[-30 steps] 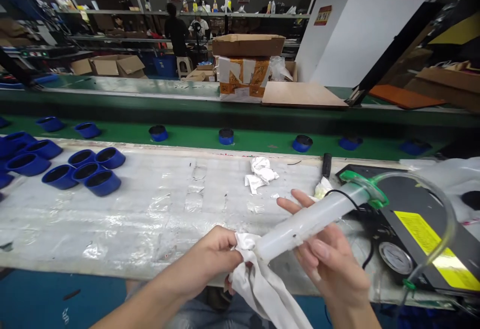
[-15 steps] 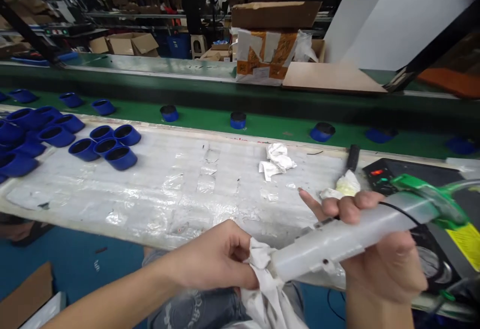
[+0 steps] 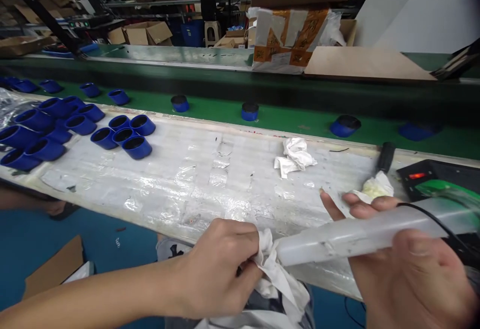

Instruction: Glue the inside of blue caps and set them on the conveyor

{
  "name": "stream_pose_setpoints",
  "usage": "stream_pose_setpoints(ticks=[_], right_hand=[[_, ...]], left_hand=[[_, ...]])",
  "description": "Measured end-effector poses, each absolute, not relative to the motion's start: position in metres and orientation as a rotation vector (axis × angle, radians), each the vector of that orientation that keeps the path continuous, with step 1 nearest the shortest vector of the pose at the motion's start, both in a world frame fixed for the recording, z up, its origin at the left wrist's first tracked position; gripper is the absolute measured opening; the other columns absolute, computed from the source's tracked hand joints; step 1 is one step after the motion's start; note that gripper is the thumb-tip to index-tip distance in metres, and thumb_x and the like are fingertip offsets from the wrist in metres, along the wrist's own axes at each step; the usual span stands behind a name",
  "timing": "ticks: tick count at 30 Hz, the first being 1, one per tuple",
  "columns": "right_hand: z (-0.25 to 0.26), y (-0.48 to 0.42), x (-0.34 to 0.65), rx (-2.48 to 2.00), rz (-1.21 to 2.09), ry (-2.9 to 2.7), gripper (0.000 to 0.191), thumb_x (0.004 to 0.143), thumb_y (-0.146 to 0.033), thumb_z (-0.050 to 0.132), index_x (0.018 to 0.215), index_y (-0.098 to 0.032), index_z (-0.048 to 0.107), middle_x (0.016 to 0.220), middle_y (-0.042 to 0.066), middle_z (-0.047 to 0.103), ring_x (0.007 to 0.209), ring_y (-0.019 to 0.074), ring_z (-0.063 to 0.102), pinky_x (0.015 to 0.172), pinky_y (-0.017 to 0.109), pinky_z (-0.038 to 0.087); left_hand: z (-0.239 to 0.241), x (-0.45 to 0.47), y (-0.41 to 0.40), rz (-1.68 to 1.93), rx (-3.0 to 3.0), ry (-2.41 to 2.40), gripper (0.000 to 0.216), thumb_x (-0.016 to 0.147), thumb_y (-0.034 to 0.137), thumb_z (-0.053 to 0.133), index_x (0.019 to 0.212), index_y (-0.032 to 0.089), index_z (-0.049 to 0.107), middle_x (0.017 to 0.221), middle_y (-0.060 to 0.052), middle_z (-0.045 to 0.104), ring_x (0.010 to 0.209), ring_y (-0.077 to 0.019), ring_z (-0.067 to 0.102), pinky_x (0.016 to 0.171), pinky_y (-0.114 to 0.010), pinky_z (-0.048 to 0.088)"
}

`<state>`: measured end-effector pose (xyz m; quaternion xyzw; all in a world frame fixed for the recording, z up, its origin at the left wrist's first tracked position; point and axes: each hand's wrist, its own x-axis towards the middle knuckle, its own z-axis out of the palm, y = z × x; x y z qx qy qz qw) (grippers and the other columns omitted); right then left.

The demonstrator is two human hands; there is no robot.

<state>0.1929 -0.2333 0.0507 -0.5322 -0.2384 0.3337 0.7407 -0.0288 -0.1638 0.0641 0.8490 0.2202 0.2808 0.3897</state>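
So, cloth (image 3: pixel 283 281) was pinched by left hand (image 3: pixel 221 269) at end of tube (image 3: pixel 337 241), clasped by right hand (image 3: pixel 416 274), presumably for steadiness.

The tube (image 3: pixel 322 243) is showing smooth, translucent plastic; the rag (image 3: pixel 284 284) is looking like matt, creased cloth; the counter (image 3: pixel 168 184) is gleaming with wrinkled plastic; blue pieces (image 3: pixel 138 152) are showing smooth plastic.

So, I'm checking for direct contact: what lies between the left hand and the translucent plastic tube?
Crumpled white cloth, pinched in the left hand at the tip of the tube; the head view shows it.
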Motion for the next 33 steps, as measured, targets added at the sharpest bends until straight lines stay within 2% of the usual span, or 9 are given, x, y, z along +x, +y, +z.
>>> stream_pose_setpoints(ticks=[3, 7, 9, 12, 16, 21, 25, 28, 33], right_hand=[[0.036, -0.241, 0.185, -1.286, 0.662, -0.404, 0.023, 0.087, -0.046, 0.088, 0.1, -0.029, 0.079, 0.113, 0.003, 0.079, 0.121, 0.0267, 0.072, 0.105, 0.046, 0.064], [0.03, -0.247, 0.172, -1.503, 0.669, -0.293, 0.038, 0.092, -0.055, 0.081, 0.12, -0.029, 0.077, 0.129, 0.007, 0.077, 0.123, 0.0325, 0.072, 0.113, 0.051, 0.056], [0.035, -0.246, 0.165, -1.536, 0.692, -0.19, 0.044, 0.085, -0.059, 0.085, 0.116, -0.028, 0.079, 0.125, 0.008, 0.079, 0.125, 0.0347, 0.071, 0.118, 0.053, 0.051], [0.041, -0.241, 0.158, -1.432, 0.697, -0.045, 0.039, 0.075, -0.056, 0.095, 0.099, -0.029, 0.08, 0.12, 0.005, 0.08, 0.129, 0.0314, 0.069, 0.123, 0.048, 0.047], [0.033, -0.231, 0.162, -1.305, 0.731, 0.075, 0.025, 0.082, -0.044, 0.093, 0.093, -0.025, 0.081, 0.119, 0.004, 0.081, 0.123, 0.0226, 0.072, 0.116, 0.034, 0.054], [0.023, -0.219, 0.176, -1.197, 0.753, 0.19, 0.017, 0.082, -0.031, 0.093, 0.085, -0.022, 0.079, 0.101, 0.005, 0.082, 0.109, 0.0185, 0.077, 0.092, 0.024, 0.065], [0.026, -0.216, 0.185, -1.158, 0.703, 0.207, 0.013, 0.086, -0.029, 0.09, 0.092, -0.022, 0.08, 0.108, 0.004, 0.082, 0.113, 0.0183, 0.076, 0.09, 0.024, 0.066], [0.028, -0.218, 0.19, -1.164, 0.728, 0.226, 0.013, 0.087, -0.031, 0.089, 0.093, -0.023, 0.08, 0.109, 0.004, 0.082, 0.118, 0.0197, 0.075, 0.088, 0.023, 0.067], [0.034, -0.222, 0.192, -1.161, 0.833, 0.22, 0.029, 0.087, -0.044, 0.088, 0.108, -0.026, 0.082, 0.127, 0.006, 0.078, 0.132, 0.0214, 0.067, 0.093, 0.023, 0.066]], left_hand=[[0.053, -0.028, -0.164, 0.826, 2.369, 0.607, 0.028, 0.08, 0.002, 0.049, 0.065, 0.022, 0.037, 0.059, 0.003, 0.042, 0.052, -0.0114, 0.037, 0.048, -0.028, 0.026], [0.039, -0.026, -0.163, 0.962, 2.719, 0.584, 0.028, 0.081, -0.001, 0.047, 0.062, 0.019, 0.046, 0.062, -0.001, 0.048, 0.053, -0.0127, 0.032, 0.047, -0.029, 0.027], [0.033, -0.024, -0.161, 1.014, 2.834, 0.572, 0.031, 0.081, -0.004, 0.048, 0.06, 0.019, 0.047, 0.061, 0.0, 0.045, 0.053, -0.0129, 0.029, 0.048, -0.029, 0.027], [0.024, -0.022, -0.155, 1.049, 2.991, 0.526, 0.034, 0.085, -0.005, 0.047, 0.061, 0.019, 0.05, 0.061, -0.001, 0.046, 0.054, -0.0145, 0.031, 0.049, -0.031, 0.028], [0.016, -0.021, -0.146, 0.847, 3.093, 0.403, 0.035, 0.094, 0.001, 0.044, 0.069, 0.019, 0.06, 0.067, -0.006, 0.059, 0.057, -0.0172, 0.045, 0.051, -0.031, 0.033], [0.021, -0.028, -0.142, 0.597, 2.224, 0.745, 0.027, 0.097, 0.01, 0.05, 0.078, 0.016, 0.068, 0.073, -0.005, 0.068, 0.061, -0.0148, 0.059, 0.056, -0.024, 0.043], [0.027, -0.038, -0.144, 0.573, 1.421, 0.904, 0.009, 0.093, 0.023, 0.071, 0.087, 0.017, 0.07, 0.088, -0.004, 0.077, 0.079, -0.0187, 0.072, 0.072, -0.025, 0.056], [0.025, -0.04, -0.147, 0.635, 1.181, 0.914, 0.024, 0.084, 0.029, 0.086, 0.096, 0.018, 0.069, 0.098, -0.005, 0.08, 0.085, -0.0206, 0.075, 0.073, -0.026, 0.058], [0.021, -0.035, -0.157, 0.725, 1.09, 0.905, 0.038, 0.072, 0.036, 0.097, 0.09, 0.017, 0.07, 0.097, -0.008, 0.081, 0.094, -0.0266, 0.077, 0.081, -0.032, 0.061]])
